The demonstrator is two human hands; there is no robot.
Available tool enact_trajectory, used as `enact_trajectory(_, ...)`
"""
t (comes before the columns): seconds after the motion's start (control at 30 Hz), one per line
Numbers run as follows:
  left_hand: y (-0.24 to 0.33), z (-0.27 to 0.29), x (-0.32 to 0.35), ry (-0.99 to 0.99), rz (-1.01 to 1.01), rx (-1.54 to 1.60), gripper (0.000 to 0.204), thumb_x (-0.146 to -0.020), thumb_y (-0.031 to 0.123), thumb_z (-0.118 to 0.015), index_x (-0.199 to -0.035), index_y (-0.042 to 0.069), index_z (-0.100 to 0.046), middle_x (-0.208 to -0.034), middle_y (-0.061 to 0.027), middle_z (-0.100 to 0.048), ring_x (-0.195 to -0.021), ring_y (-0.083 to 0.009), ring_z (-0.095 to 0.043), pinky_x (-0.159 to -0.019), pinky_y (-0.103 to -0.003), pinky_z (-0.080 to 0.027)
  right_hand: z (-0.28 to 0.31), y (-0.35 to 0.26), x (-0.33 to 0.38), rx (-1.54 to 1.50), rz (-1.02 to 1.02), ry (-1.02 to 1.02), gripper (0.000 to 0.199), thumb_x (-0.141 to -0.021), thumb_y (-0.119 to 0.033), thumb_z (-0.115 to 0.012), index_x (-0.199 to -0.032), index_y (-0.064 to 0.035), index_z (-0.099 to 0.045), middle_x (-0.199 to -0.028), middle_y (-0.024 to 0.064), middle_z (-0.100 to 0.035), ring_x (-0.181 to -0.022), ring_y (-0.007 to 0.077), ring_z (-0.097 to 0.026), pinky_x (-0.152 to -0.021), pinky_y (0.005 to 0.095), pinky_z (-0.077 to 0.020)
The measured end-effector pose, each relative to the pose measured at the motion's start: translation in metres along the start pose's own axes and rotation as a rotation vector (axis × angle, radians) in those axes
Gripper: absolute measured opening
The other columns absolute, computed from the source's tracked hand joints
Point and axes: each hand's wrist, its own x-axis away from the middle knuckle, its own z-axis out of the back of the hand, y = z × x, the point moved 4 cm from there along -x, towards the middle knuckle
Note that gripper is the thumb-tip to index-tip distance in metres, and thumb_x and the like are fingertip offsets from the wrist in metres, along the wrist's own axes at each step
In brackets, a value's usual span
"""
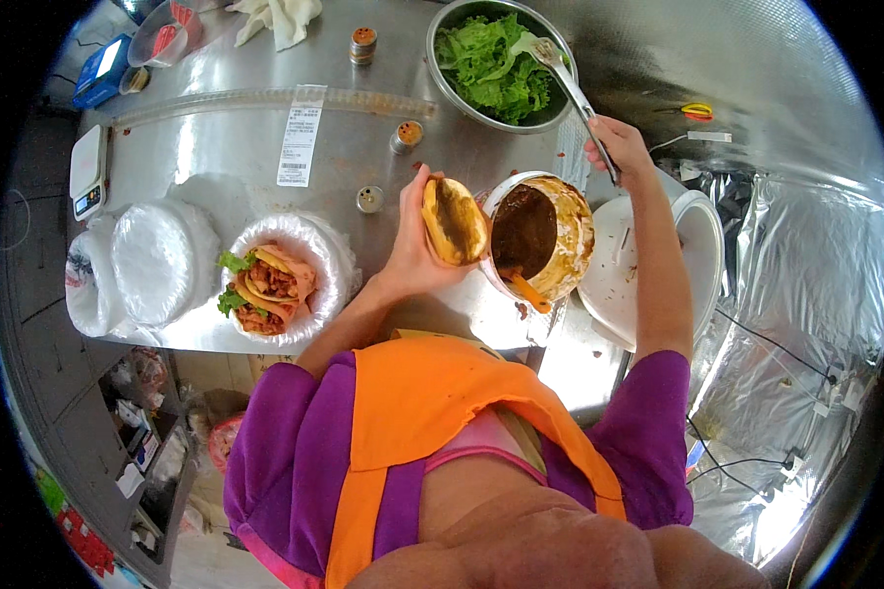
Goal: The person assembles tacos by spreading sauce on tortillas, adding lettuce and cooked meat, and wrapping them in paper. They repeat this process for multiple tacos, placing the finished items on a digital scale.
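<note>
- Head view: the left hand point(414, 247) is raised over the counter point(265, 157) and is closed around an open bun point(453, 221), with the thumb on one side and the fingers behind it
- The bun stands almost upright in this hand, its long axis runs up and down in the picture, and its inner face has a brown smear and looks toward the sauce tub point(540, 234)
- The sauce tub is just beside the bun, on the person's right of it; it is nearly touching, but I cannot tell if it really touches. An orange tool point(528, 291) lies inside the tub at its lower rim
- The right hand point(614, 145) is higher in the picture, above the tub, and is closed on the handle of metal tongs point(565, 79)
- The tongs lie on a slant, from the hand up and to the left, and their tip is in the green lettuce point(491, 64) inside the steel bowl point(442, 93)
- So the lettuce is beyond the right hand, at the far end of the tongs, and the bun is lower and to the left of it, with the tub between; the right hand is the nearer one to the bowl
- At the left, well apart from both hands, a plate in a plastic bag point(332, 263) carries two filled buns point(265, 287) with lettuce, and two stacks of white plates point(157, 260) stand beside it
- A white lid point(702, 231) lies to the right of the tub, under the right forearm
</note>
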Motion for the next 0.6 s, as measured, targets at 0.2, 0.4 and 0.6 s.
enact_trajectory(0.2,-0.008,-0.007,-0.009,0.031,0.046,0.029,0.128,-0.059,0.018,-0.091,-0.153,0.001,-0.005,-0.14,-0.0123,-0.032,-0.129,-0.0233,-0.039,-0.111,-0.037,-0.031,0.034,-0.019,0.065,0.084,0.091,-0.015,0.038,-0.097,-0.028,-0.061,-0.126,-0.0042,-0.062,-0.071,-0.001,-0.061,-0.054,0.0044,-0.053,-0.048,0.0197,-0.0418)
enact_trajectory(0.4,-0.012,-0.008,-0.03,0.083,-0.024,-0.225,0.129,-0.056,0.026,-0.096,-0.151,-0.001,-0.013,-0.137,-0.0133,-0.034,-0.128,-0.0259,-0.041,-0.11,-0.037,-0.033,0.052,-0.038,0.176,0.229,0.173,-0.024,0.027,-0.097,-0.019,-0.059,-0.12,-0.0065,-0.066,-0.069,-0.004,-0.058,-0.054,0.0028,-0.049,-0.047,0.0185,-0.0388)
enact_trajectory(0.6,0.01,-0.005,-0.034,0.032,-0.112,-0.36,0.127,-0.055,0.025,-0.094,-0.15,-0.002,-0.014,-0.134,-0.017,-0.034,-0.127,-0.0314,-0.038,-0.111,-0.039,-0.031,0.033,-0.063,0.258,0.592,0.353,-0.103,0.031,-0.093,-0.014,-0.062,-0.123,-0.0067,-0.065,-0.068,0.0083,-0.061,-0.057,0.0136,-0.057,-0.054,0.028,-0.0458)
